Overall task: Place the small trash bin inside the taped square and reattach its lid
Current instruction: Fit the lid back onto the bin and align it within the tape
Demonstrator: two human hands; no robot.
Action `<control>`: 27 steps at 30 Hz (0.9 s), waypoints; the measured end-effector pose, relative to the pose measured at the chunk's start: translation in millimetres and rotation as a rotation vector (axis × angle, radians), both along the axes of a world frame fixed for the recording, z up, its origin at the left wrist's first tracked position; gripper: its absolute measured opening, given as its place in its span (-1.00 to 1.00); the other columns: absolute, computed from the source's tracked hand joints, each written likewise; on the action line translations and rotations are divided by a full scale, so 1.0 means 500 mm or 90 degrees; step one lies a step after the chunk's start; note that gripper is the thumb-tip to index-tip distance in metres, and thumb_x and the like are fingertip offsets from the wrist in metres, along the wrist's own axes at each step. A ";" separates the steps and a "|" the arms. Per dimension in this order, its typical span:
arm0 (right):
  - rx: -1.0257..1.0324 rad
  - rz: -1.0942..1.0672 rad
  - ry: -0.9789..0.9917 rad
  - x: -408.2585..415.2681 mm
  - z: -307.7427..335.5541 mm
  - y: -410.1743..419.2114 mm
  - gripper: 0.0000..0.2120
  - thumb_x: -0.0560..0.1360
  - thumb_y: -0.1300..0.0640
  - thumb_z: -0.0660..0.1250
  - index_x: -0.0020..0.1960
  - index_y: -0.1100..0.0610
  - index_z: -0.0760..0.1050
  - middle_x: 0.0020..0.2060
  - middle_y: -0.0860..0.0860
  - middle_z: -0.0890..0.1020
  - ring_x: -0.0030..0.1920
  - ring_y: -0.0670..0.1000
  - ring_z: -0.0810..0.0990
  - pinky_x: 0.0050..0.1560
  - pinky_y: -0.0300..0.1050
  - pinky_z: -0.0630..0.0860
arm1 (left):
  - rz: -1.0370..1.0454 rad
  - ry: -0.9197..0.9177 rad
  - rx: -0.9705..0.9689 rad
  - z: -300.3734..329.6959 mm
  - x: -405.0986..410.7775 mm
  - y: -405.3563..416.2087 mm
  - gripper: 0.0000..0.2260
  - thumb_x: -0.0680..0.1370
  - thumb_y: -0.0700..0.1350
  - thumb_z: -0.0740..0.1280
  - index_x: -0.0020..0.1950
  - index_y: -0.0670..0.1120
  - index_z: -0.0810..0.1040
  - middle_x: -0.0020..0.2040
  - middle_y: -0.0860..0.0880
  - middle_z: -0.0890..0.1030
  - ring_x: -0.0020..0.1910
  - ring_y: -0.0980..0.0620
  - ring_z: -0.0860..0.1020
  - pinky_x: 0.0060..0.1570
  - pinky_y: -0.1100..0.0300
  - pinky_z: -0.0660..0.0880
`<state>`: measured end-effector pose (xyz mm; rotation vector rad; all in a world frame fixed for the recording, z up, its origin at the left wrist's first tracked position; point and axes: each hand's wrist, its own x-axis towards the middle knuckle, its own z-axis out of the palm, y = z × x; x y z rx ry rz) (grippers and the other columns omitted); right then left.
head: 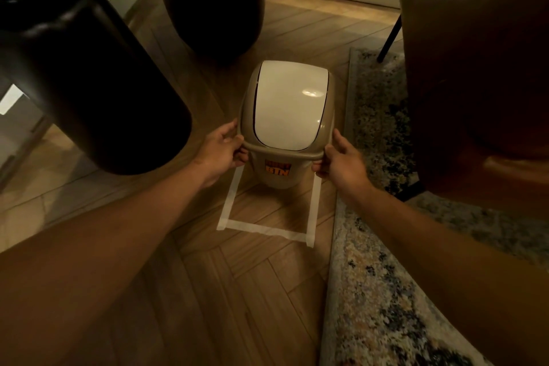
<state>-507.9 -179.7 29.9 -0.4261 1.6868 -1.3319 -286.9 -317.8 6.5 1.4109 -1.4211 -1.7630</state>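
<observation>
The trash bin (277,171) is beige, its swing flap (289,104) cream-white, its sticker (277,168) orange with dark lettering. White tape (267,229) crosses brown herringbone wood floor (237,291). The rug (386,276) is mottled cream, grey and navy.

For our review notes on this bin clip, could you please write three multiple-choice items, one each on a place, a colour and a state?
1. Where is the bin standing?
A. On the rug
B. Between the side strips of the taped square
C. On a chair

2. What colour is the swing flap of the lid?
A. White
B. Green
C. Red

3. How are the hands placed?
A. Both are in the air, away from the bin
B. Only one touches the bin
C. Each grips one side of the lid's rim

Answers:
1 B, the taped square frames its base on the wooden floor.
2 A, it is pale against the beige lid frame.
3 C, the left hand and right hand clasp opposite sides.
</observation>
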 end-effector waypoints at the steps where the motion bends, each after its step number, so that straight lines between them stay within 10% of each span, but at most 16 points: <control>1: -0.004 -0.001 -0.005 0.004 -0.001 0.006 -0.46 0.76 0.23 0.11 0.70 -0.06 0.15 -0.18 0.12 0.64 -0.32 0.00 0.55 -0.32 -0.16 0.56 | -0.004 -0.002 0.002 0.000 0.005 0.004 -0.47 0.69 -0.17 0.24 0.63 0.14 0.22 -0.14 -0.10 0.63 -0.25 0.06 0.64 -0.10 0.14 0.63; 27: -0.006 -0.008 0.007 0.065 -0.021 0.113 -0.46 0.76 0.20 0.15 0.69 -0.05 0.16 -0.28 0.08 0.68 -0.36 -0.01 0.62 -0.28 -0.14 0.63 | -0.040 -0.016 -0.045 0.009 0.079 0.107 -0.47 0.70 -0.20 0.22 0.64 0.08 0.19 -0.18 -0.09 0.62 -0.32 0.17 0.63 -0.25 0.30 0.60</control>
